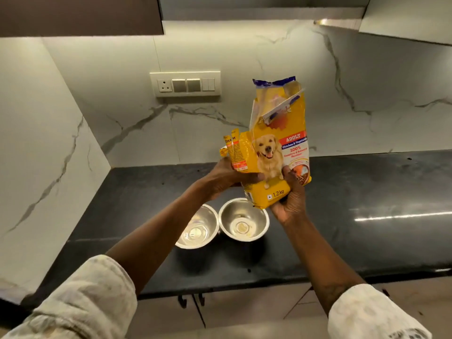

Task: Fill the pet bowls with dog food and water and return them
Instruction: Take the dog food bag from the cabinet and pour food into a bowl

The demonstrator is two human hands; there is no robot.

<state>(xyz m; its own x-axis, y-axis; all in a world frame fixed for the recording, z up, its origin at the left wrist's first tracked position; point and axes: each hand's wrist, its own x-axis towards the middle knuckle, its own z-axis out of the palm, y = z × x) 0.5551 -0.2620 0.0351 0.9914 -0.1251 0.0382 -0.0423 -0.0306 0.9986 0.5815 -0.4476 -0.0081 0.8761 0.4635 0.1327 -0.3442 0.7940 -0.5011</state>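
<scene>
A yellow dog food bag (277, 143) with a dog picture is held upright above the black counter, its torn top open. My left hand (226, 177) grips its lower left side, together with a smaller yellow packet (236, 152) at the bag's left. My right hand (291, 199) holds the bag's bottom right corner from below. Two steel bowls stand side by side on the counter under the bag: the left bowl (198, 228) is partly hidden by my left forearm, the right bowl (243, 222) is in plain sight. Both look empty.
The black counter (367, 216) runs to the right, ending at a marble backsplash and a marble side wall on the left. A switch panel (185, 84) sits on the back wall. Cabinets hang overhead. Cabinet doors with handles (193, 300) lie below the counter's front edge.
</scene>
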